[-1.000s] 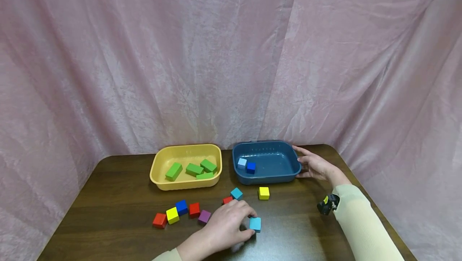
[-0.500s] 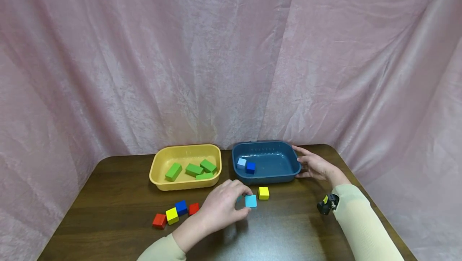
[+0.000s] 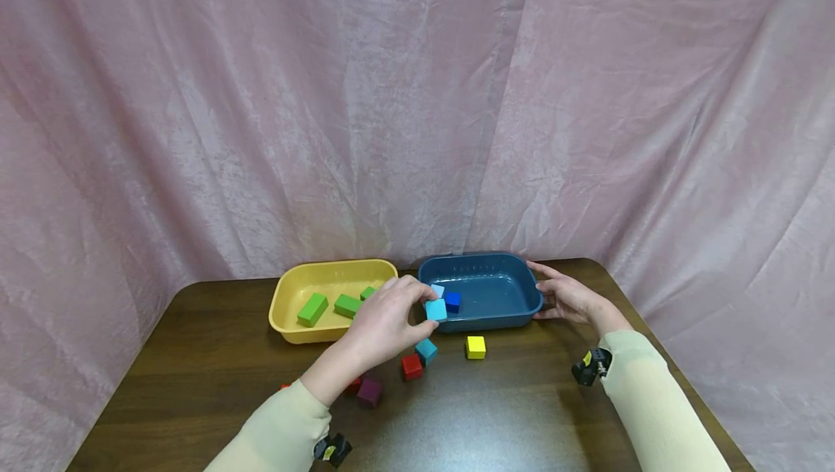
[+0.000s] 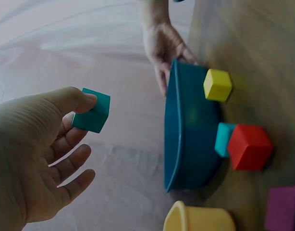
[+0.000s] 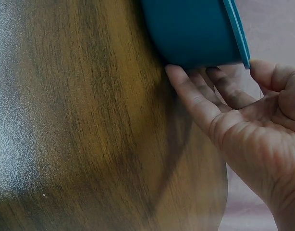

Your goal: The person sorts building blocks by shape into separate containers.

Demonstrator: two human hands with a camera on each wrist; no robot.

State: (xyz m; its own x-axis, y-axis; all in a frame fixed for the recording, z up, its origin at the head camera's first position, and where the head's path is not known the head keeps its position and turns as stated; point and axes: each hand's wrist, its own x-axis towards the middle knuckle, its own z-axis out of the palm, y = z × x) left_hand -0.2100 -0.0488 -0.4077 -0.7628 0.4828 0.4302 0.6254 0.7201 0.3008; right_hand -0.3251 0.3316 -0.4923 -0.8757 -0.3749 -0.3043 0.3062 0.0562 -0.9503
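Note:
My left hand (image 3: 390,316) pinches a light blue cube (image 3: 435,310) between thumb and fingers, raised at the front left of the blue tray (image 3: 492,320). In the left wrist view the thumb lies on the cube (image 4: 93,113), and the lower fingers are loosely spread. Inside the tray are a pale blue cube (image 3: 438,290) and a dark blue cube (image 3: 453,302). At the tray's right end, my right hand (image 3: 570,299) touches the outside with extended fingers. The right wrist view has its thumb by the rim and its fingertips (image 5: 176,73) against the lower wall.
A yellow tray (image 3: 283,328) with several green blocks stands left of the blue one, partly behind my left hand. On the table (image 3: 496,421) lie a yellow cube (image 3: 475,347), a teal cube (image 3: 426,351), a red cube (image 3: 412,367) and a purple cube (image 3: 369,392). My left forearm hides other cubes.
My left hand has lifted the light blue cube from the table and carried it away from me, up to the blue tray's front left. The right hand stays at the tray's end.

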